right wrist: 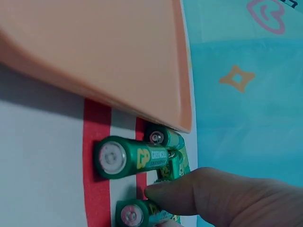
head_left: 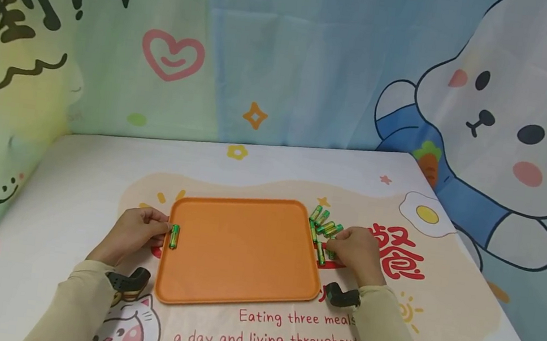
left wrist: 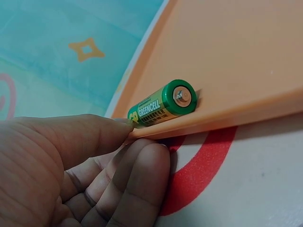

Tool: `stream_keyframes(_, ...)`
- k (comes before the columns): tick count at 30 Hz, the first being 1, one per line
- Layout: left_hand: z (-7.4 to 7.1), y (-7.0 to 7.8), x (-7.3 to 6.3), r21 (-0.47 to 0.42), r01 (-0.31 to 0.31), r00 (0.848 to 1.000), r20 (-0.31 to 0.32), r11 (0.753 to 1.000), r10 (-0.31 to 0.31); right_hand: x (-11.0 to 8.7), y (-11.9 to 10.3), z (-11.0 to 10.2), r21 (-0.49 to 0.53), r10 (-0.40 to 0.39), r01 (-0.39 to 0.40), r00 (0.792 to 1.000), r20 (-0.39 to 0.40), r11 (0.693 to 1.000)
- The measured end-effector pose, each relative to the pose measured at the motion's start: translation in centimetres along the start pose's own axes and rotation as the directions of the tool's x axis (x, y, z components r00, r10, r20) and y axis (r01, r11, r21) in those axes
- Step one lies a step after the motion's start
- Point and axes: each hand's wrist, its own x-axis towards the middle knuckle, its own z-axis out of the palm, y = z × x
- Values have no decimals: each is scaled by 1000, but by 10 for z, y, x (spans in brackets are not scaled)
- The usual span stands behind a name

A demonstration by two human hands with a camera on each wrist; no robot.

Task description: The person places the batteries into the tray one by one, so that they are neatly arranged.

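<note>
An orange tray (head_left: 242,255) lies on the table, with one green battery (head_left: 174,237) along its left rim. At that rim my left hand (head_left: 135,230) pinches the tray edge; in the left wrist view the thumb (left wrist: 102,132) is on top, against the battery's end, and the curled fingers are below. To the right of the tray, my right hand (head_left: 358,252) reaches into several loose green batteries (head_left: 326,227). Its thumb (right wrist: 177,194) and a finger pinch one battery (right wrist: 132,214), partly covered by the thumb. Beside it lies another battery (right wrist: 113,157), near the tray's outer wall.
A printed cloth (head_left: 284,337) with red lettering and cartoon figures covers the table (head_left: 437,338). Behind it hangs a patterned curtain (head_left: 292,59). Dark wrist cameras (head_left: 129,279) are strapped over the sleeves.
</note>
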Motion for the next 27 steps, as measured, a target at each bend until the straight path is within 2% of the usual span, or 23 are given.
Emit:
stream_keyframes(5, 0, -1, 1, -2, -5, 1000, -3, 1000, 5, -1, 1, 1, -10, -13, 13, 1000, 2, 1000)
stream_keyframes(11, 0, -1, 0, 4, -6, 1000, -3, 1000, 6, -3, 4, 2, 31, -50, 50, 999, 9, 998)
stream_keyframes(19, -1, -2, -1, -7, -5, 1000, -8, 1000, 5, -11, -10, 4, 181, -76, 69, 997, 28, 981)
stream_keyframes(23, -1, -1, 0, -9, -7, 1000, -10, 1000, 7, -16, -21, 9, 279, -97, 77, 994, 60, 957)
stream_keyframes(27, 0, -1, 1, -20, -17, 1000, -9, 1000, 17, -19, -29, 14, 346, -152, 119, 986, 72, 931)
